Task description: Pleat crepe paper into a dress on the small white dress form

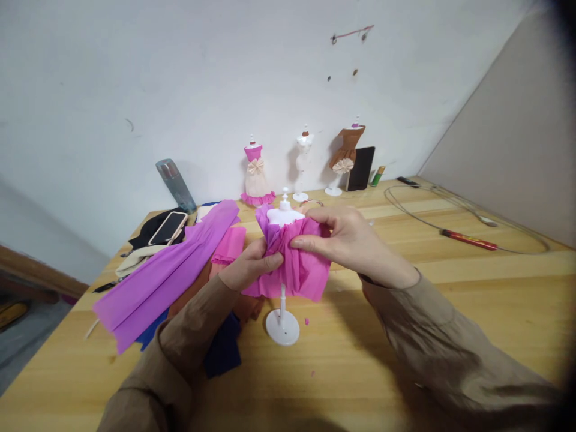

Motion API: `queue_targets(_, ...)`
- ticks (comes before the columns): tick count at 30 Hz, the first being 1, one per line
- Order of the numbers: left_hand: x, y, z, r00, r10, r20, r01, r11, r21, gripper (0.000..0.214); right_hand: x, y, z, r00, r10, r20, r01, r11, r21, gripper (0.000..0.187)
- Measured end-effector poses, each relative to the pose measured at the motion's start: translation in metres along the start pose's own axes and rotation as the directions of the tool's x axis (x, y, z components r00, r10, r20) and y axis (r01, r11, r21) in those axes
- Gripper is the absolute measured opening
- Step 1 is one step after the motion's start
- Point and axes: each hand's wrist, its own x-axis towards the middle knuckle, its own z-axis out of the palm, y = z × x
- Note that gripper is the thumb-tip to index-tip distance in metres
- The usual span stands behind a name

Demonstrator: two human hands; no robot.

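Note:
A small white mannequin [284, 215] on a round white stand [282, 327] is in the middle of the wooden table [405, 336]. Purple crepe paper [300, 271] is wrapped round its body like a skirt. My left hand [249, 266] pinches the paper's folds at the mannequin's left side. My right hand [342, 235] presses and pinches the paper against the front of the torso. Both hands are closed on the paper.
A long purple paper sheet [166, 275] lies to the left over pink [229, 245], orange and dark blue paper [224, 351]. A phone [168, 228] and a grey bottle [176, 183] sit behind it. Three dressed mannequins [255, 174] stand at the wall. A red tool [468, 240] and wire lie to the right.

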Motion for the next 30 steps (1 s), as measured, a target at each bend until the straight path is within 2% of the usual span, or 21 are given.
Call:
queue_targets(4,0.000,-0.003,-0.003,1.000,-0.003,0.009,0.003,1.000,0.018,0.059,0.001,0.000,0.000,1.000,-0.006,0.003,0.006,1.000,-0.010,0.040)
queue_targets(9,-0.001,-0.007,-0.008,0.996,0.084,0.002,-0.083,0.984,0.155,0.070,0.001,-0.002,0.000,1.000,0.008,0.004,-0.008,0.999,-0.035,0.040)
queue_targets(13,0.001,-0.004,-0.002,0.998,0.049,-0.044,-0.037,0.969,0.245,0.072,-0.001,-0.003,0.000,1.000,0.001,-0.008,-0.001,0.999,-0.042,0.038)
queue_targets(16,0.003,0.000,0.005,0.996,0.043,-0.082,-0.023,0.971,0.238,0.064,-0.002,-0.003,0.001,1.000,-0.010,-0.019,0.009,0.999,-0.051,0.038)
queue_targets(23,0.006,0.001,0.008,0.989,0.110,-0.101,-0.083,0.967,0.241,0.054,-0.005,-0.006,-0.001,0.997,-0.037,-0.068,0.032,0.997,-0.076,0.045)
queue_targets(30,0.004,-0.001,0.007,0.996,0.038,-0.078,-0.027,0.990,0.135,0.057,-0.005,-0.008,-0.003,0.995,-0.085,-0.059,0.078,0.991,-0.113,0.041)
